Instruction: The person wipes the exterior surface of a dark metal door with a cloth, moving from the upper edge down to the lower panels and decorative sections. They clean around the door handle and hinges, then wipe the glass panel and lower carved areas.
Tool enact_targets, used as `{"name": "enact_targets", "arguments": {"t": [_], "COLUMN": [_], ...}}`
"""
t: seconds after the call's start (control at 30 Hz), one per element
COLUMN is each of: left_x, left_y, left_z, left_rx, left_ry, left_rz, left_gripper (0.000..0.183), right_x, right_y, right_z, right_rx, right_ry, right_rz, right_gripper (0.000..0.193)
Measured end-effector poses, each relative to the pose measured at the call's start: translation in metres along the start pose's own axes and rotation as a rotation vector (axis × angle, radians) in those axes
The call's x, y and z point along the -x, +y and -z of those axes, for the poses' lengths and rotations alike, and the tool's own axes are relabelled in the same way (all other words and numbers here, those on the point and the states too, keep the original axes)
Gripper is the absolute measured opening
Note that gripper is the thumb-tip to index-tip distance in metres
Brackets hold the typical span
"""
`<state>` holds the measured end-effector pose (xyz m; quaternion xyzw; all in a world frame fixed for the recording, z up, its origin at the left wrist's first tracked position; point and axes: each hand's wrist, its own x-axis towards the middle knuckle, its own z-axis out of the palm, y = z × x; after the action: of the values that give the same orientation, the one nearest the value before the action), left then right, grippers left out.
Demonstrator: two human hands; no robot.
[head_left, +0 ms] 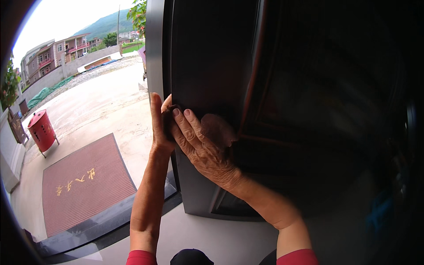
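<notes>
A dark door (212,53) stands ajar in front of me. At its left edge my left hand (161,126) is raised with its visible fingers pointing up and apart; its palm side is partly hidden. My right hand (205,152) lies flat with straight fingers against the door near that edge, fingertips close to the left hand. Between the two hands shows a small dark, rounded thing (168,119), too dark to name. Right of my fingers a brownish rounded patch (217,129) shows on the door, perhaps a reflection.
The dark threshold (88,232) crosses the lower left. Outside lie a reddish-brown doormat (88,185) with yellow characters and a red bin (42,131) on thin legs. A door frame (155,48) rises left of the door. Farther off stand a wall and houses (53,57).
</notes>
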<state>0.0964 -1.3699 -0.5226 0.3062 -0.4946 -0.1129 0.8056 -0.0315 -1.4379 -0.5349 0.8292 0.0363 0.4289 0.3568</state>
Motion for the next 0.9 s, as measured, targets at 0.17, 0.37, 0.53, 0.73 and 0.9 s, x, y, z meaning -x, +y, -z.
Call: {"name": "enact_targets", "arguments": {"t": [0.17,0.37,0.53,0.73,0.9], "left_x": [-0.002,-0.003,-0.003,0.042,0.091], "left_y": [0.0,-0.001,-0.011,-0.026,-0.072], "left_z": [-0.012,-0.006,0.001,-0.065,-0.136], "left_rx": [-0.215,-0.427,-0.575,-1.34,-1.239], "left_ry": [0.177,0.35,0.356,0.489,-0.074], "left_rz": [0.094,0.167,0.09,-0.775,-0.847], "left_gripper": [0.066,0.081,0.084,0.06,0.058], "right_x": [0.075,0.164,0.254,0.288,0.235], "right_y": [0.031,0.092,0.142,0.162,0.114], "right_z": [-0.003,0.012,0.033,0.053,0.029], "right_rx": [0.085,0.21,0.374,0.32,-0.447], "right_ry": [0.081,0.338,0.192,0.275,0.434], "right_rz": [0.036,-0.24,-0.505,-1.124,-1.112], "right_gripper": [0.046,0.043,0.037,0.047,0.04]}}
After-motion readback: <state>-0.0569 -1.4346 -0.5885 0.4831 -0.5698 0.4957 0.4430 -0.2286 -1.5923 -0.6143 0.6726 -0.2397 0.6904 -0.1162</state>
